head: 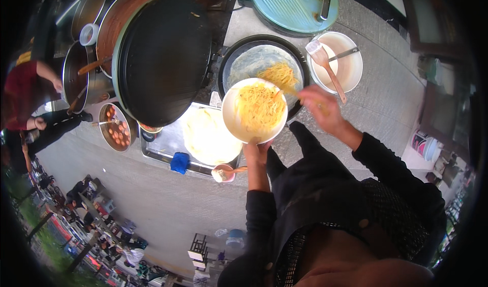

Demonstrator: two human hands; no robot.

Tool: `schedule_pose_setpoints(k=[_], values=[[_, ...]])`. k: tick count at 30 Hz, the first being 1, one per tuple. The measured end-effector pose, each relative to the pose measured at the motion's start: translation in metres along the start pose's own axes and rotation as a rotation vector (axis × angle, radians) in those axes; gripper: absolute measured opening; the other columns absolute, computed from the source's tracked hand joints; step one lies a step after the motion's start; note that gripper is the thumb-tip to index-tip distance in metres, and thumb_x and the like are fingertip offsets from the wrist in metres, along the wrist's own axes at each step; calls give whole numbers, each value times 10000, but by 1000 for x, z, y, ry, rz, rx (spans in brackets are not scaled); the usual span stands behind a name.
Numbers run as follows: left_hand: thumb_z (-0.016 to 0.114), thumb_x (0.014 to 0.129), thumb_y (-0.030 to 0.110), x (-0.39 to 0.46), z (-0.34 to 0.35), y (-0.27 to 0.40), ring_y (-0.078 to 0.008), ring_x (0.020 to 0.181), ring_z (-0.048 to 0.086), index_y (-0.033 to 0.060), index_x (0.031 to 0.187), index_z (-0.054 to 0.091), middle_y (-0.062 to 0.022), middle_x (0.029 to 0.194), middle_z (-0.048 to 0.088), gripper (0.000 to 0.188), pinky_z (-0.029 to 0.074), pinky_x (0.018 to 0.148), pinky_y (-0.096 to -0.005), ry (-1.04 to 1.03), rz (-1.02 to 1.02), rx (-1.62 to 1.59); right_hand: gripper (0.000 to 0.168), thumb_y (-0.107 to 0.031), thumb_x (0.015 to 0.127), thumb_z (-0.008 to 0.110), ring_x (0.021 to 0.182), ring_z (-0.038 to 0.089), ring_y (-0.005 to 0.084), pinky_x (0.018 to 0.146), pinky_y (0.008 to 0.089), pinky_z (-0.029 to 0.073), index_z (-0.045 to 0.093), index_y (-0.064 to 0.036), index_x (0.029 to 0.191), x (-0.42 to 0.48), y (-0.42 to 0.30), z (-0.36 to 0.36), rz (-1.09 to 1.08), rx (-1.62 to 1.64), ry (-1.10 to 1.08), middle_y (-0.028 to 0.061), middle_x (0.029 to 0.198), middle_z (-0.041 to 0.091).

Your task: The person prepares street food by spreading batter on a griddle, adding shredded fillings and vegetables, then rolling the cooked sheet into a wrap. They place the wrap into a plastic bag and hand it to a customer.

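My left hand holds a white bowl from below, tipped towards me. Yellow shredded food fills much of it. In my right hand is a yellowish utensil, blurred, its far end at the shreds. Behind the bowl lies a round black griddle pan with a thin pale sheet of batter on it. A heap of the same shreds rests on the batter's right part. Bowl and hand hide the pan's near edge.
Right of the pan, a white bucket carries a wooden brush. A raised black griddle lid stands left. Below it, a metal tray holds pale flatbread, near a blue cloth. Another person is at far left, beside pots.
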State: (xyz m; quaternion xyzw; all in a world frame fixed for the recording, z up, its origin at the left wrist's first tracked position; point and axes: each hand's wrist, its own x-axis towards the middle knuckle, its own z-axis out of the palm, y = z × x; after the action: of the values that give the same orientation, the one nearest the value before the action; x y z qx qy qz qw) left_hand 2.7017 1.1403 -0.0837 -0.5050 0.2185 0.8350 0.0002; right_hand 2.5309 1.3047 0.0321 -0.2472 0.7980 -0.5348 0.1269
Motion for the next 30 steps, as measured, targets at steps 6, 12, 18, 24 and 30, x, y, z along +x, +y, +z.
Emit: schedule_pose_setpoints(k=[6,12,18,24,30], values=[[471,734,42,-10,-23,21,-336,1050,524,-3,1267,340,-177,1205,461,550,518,771,-444,2,9,41,158,-38,855,515,723,560,144,661,260,458,593,22,978,29,-36,30,108,216,-218,91,875,577],[454,732,5,-36,-85,56,-352,986,557,-12,1266,319,-192,1139,497,551,545,720,-451,16,68,86,141,-89,838,550,759,582,248,674,302,455,603,-14,945,76,-78,108,-210,-19,-538,109,856,584],[450,728,-22,-54,-166,74,-359,988,563,-42,1243,340,-205,1132,509,527,556,715,-446,131,147,-90,157,-127,831,562,769,587,261,656,318,460,603,-19,938,56,-110,182,-239,-27,-819,116,869,582],[461,707,-35,-65,-236,103,-342,940,591,-58,1227,360,-210,1122,520,531,568,680,-409,144,240,-204,168,-136,841,552,771,591,274,667,326,466,605,-26,955,80,-135,284,-367,-18,-874,111,892,592],[463,693,-35,-48,-307,116,-346,1018,555,-40,1256,328,-211,1165,491,579,554,749,-430,189,286,-324,177,-103,839,545,808,589,250,709,310,465,609,-36,990,51,-133,332,-298,-70,-978,103,902,593]])
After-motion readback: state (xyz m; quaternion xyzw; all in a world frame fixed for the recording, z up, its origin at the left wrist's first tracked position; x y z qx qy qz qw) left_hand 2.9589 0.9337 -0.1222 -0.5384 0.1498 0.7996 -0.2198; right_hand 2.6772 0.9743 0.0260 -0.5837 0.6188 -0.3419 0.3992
